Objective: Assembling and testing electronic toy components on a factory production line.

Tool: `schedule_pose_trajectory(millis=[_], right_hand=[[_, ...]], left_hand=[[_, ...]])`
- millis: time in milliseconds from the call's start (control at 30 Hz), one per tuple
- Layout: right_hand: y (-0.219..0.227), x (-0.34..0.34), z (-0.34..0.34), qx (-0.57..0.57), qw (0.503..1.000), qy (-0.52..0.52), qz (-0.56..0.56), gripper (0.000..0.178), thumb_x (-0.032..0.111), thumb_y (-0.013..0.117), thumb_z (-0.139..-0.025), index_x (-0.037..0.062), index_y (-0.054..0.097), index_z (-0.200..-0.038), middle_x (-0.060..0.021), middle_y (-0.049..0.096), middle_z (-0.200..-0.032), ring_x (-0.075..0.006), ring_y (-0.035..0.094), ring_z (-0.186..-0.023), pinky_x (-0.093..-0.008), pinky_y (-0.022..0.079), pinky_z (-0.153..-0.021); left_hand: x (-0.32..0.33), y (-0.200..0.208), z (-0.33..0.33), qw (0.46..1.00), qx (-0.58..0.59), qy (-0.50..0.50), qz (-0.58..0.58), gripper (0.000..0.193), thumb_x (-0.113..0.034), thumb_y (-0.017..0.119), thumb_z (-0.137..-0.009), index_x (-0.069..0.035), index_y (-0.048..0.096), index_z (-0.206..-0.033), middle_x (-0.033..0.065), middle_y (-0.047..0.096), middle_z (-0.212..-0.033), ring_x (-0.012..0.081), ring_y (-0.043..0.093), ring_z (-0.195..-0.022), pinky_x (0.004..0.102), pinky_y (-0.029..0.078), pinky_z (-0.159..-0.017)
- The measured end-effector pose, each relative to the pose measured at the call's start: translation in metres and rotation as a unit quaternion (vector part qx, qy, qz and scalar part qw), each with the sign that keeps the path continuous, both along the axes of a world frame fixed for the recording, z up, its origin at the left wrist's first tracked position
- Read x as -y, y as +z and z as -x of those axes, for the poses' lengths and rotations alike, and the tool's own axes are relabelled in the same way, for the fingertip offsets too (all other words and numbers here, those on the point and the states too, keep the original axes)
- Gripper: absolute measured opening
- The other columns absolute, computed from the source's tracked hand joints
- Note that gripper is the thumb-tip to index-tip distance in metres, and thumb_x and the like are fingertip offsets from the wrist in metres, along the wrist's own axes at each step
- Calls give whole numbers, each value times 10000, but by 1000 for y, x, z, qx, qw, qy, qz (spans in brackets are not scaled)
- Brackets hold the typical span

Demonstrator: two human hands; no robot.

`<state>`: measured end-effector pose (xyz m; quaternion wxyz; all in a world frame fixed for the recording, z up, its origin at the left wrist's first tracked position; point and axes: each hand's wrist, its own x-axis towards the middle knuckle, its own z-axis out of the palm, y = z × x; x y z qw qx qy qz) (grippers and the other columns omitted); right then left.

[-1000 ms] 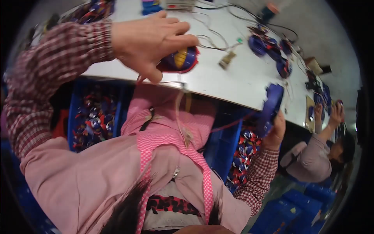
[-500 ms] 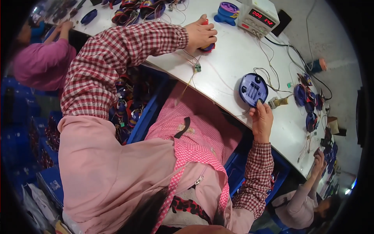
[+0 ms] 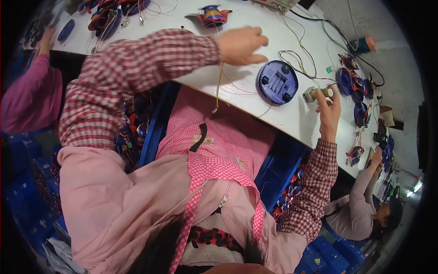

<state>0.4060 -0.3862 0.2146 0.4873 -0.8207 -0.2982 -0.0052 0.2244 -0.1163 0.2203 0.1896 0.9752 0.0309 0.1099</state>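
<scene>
A round purple plastic base point(image 3: 277, 83) lies on the white table, showing battery-style slots in its middle and thin wires at its edges. My left hand point(image 3: 242, 45) hovers to the left of it, smeared a little by motion, fingers stretched and thumb apart, holding nothing I can see. Beyond that hand sits a blue, yellow and red toy part point(image 3: 212, 17) with thin wires. To the right of the base, my right hand point(image 3: 329, 114) has thumb and finger around a small yellow-wrapped cylinder point(image 3: 325, 92) with a metal block at its left end.
Looped wires point(image 3: 299, 61) run from a boxy device point(image 3: 276, 3) at the back. Piles of toy parts point(image 3: 109, 18) lie at the far left, more point(image 3: 353, 86) at the right. Blue bins point(image 3: 157, 123) are below the table edge. Other people work at either side.
My left hand has come off the toy part. My right hand has let go of the purple base and moved right, onto the yellow-wrapped cylinder. The whole view has shifted.
</scene>
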Motion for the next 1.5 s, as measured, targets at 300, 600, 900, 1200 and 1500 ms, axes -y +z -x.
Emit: schedule_pose_trajectory(millis=[300,600,900,1200,1500], right_hand=[[19,-31,68,-154,968,140,-138,198,101,630,-862,-26,577,-1005,-66,611,-836,-95,548,-651,-214,460,-564],[5,-40,86,229,953,196,11,183,37,656,-822,-24,587,-980,-81,565,-904,-152,581,-746,-264,479,-664],[12,-30,93,173,956,232,41,146,46,675,-794,2,576,-892,-98,549,-884,-193,580,-707,-283,482,-594],[10,-32,83,-1,972,222,82,153,77,671,-804,-11,572,-881,-89,560,-833,-182,560,-706,-278,450,-612],[2,-45,95,84,988,128,-27,176,44,659,-799,-30,570,-932,-92,559,-854,-154,526,-726,-277,434,-638]], left_hand=[[31,-38,-44,993,-38,43,100,316,-285,571,-838,-43,552,-1041,181,629,-721,363,624,-729,444,486,-681],[45,-37,-43,992,1,57,114,220,-166,536,-808,-41,545,-989,176,630,-731,350,629,-719,446,487,-664],[63,-37,-39,989,29,61,135,195,-129,519,-798,-25,543,-961,187,622,-706,352,627,-685,442,492,-645],[70,-37,-34,986,46,74,143,186,-169,541,-824,-25,553,-943,164,618,-698,329,622,-664,423,492,-631],[-46,2,66,955,205,129,168,241,-245,566,-879,-30,596,-984,84,622,-762,154,594,-643,274,473,-581]])
